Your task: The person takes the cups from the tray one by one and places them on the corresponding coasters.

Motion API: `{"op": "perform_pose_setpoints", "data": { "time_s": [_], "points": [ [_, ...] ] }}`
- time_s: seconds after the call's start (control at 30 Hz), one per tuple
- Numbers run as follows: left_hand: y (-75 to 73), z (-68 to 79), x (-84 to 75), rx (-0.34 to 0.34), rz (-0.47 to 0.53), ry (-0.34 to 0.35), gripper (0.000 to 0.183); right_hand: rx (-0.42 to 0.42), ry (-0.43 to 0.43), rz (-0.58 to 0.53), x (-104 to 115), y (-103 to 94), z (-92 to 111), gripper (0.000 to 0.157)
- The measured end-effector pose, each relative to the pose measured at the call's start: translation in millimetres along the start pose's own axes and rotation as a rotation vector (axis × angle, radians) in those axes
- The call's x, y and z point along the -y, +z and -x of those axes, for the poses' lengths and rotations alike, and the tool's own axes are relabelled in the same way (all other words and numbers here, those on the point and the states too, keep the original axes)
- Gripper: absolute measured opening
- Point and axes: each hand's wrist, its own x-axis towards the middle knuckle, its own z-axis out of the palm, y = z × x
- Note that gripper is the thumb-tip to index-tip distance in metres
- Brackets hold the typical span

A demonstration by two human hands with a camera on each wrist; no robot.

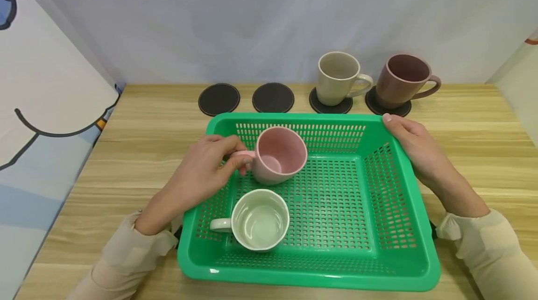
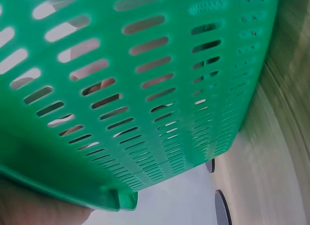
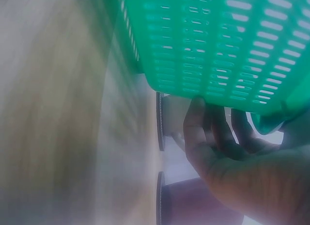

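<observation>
In the head view my left hand (image 1: 206,167) pinches the handle of a pink mug (image 1: 281,155), which is inside the green basket (image 1: 308,281) at its back left. A pale green mug (image 1: 260,220) stands nearer the front of the basket, its handle pointing left. My right hand (image 1: 420,148) grips the basket's back right corner, thumb over the rim; in the right wrist view its fingers (image 3: 196,123) curl against the outer wall. The left wrist view shows the basket's slotted side (image 2: 145,80) and part of the left hand (image 2: 38,208) at the lower left. Whether the pink mug touches the basket floor is unclear.
Behind the basket a cream mug (image 1: 336,80) and a brown mug (image 1: 401,82) stand on black round coasters. Two bare coasters, one at the left (image 1: 219,99) and another beside it (image 1: 273,97), lie in the same row. A pale cloth (image 1: 252,24) hangs behind the wooden table (image 1: 138,150).
</observation>
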Motion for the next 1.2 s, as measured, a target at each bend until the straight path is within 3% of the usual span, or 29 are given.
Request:
{"op": "perform_pose_setpoints", "data": {
  "time_s": [0.4,0.7,0.97,1.2],
  "points": [
    [0.1,0.8,2.0,-0.008,0.014,-0.017,0.02,-0.022,-0.004,0.011,-1.4,1.6,0.3,0.035],
    [-25.7,5.5,-3.6,0.063,0.222,-0.21,0.018,-0.014,-0.023,0.026,0.0,4.8,-2.5,0.034],
    [-45.8,-11.0,0.6,0.005,0.372,-0.194,0.023,-0.05,-0.015,0.023,-2.0,4.3,-0.2,0.032],
    [-51.7,-22.0,7.6,-0.006,0.478,-0.201,0.025,-0.058,-0.037,0.015,-3.0,4.1,0.8,0.031]
  ]
}}
